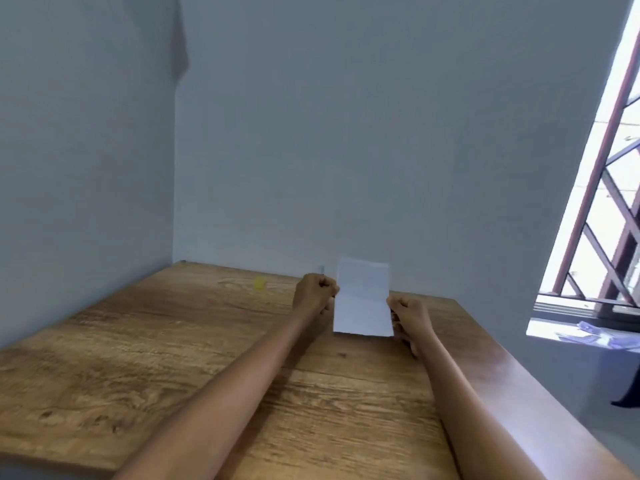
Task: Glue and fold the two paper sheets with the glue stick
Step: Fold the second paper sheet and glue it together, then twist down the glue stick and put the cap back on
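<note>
Left hand (314,293) is pinching the left edge of the folded paper (362,296), thumb and fingers closed on it, knuckles curled toward the far wall. Right hand (408,315) is doing the same on the right edge, slightly lower, fingers tucked behind the sheet and clamped on it. Both forearms are reaching out bare from the near side, roughly parallel, over the wood.

The paper is being held upright between the two hands, lifted off the table (145,358), above its far right part. It is showing a horizontal crease about halfway down, level with the thumbs. White, blank on the side facing this way. Whether it is one sheet or two stuck together, cannot tell from here. Its bottom edge is hanging just above the surface; its top edge is overlapping the grey wall (346,133) behind.

A small yellow object (259,283) is sitting near the far edge of the table, left of the left hand and well apart from it; too blurred to name with certainty. A tiny dark knot is marking the wood below the paper.

Table is fitting into the corner, wood-grain top, smooth brown edge running along the right side. Window (609,202) with a brown lattice grille is letting in bright light on the right.
</note>
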Available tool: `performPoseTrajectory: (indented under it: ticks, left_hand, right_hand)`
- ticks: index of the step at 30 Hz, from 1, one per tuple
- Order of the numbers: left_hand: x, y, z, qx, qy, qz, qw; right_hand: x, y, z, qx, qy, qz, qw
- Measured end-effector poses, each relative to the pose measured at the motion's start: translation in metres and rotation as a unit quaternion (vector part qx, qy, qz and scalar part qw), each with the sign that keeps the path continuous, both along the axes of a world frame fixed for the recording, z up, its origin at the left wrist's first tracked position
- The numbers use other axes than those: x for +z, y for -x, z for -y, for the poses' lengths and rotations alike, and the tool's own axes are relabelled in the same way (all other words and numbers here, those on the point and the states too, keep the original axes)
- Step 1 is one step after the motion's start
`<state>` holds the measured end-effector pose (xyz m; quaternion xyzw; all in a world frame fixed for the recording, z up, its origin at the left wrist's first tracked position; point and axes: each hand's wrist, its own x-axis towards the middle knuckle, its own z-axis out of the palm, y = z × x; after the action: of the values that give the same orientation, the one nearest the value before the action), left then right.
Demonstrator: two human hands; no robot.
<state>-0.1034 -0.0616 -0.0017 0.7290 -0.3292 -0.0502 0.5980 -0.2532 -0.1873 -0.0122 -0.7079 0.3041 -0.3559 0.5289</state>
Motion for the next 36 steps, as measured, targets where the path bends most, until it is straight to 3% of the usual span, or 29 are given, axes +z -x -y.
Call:
performPoseTrajectory:
  ticks: [6, 16, 20, 23, 28, 31, 36]
  left_hand:
    - [0.001, 0.037, 0.083, -0.027, -0.083, 0.067, 0.994]
    - [-0.029, 0.029, 0.116, -0.009, -0.214, 0.192, 0.958]
    - [-0.023, 0.035, 0.106, -0.012, -0.214, 0.233, 0.949]
    - [-0.016, 0.038, 0.083, -0.01, -0.2, 0.26, 0.944]
    - [-0.003, 0.013, 0.022, 0.03, -0.149, 0.269, 0.951]
    - [0.0, -0.012, -0.011, 0.099, -0.115, 0.261, 0.953]
    - [-0.006, -0.045, -0.036, 0.147, -0.121, 0.242, 0.951]
  right_hand:
    - [0.001, 0.027, 0.063, -0.181, 0.119, -0.131, 0.968]
    - [-0.006, 0.008, 0.076, -0.22, 0.203, -0.277, 0.913]
    - [0.0, 0.011, 0.074, -0.221, 0.206, -0.282, 0.911]
    - [0.006, 0.013, 0.067, -0.231, 0.258, -0.226, 0.911]
    - [0.012, -0.02, 0.034, -0.115, 0.346, -0.169, 0.916]
    - [0.008, -0.062, 0.01, -0.024, 0.314, -0.15, 0.937]
    - [-0.004, -0.134, -0.016, 0.037, 0.234, -0.179, 0.955]
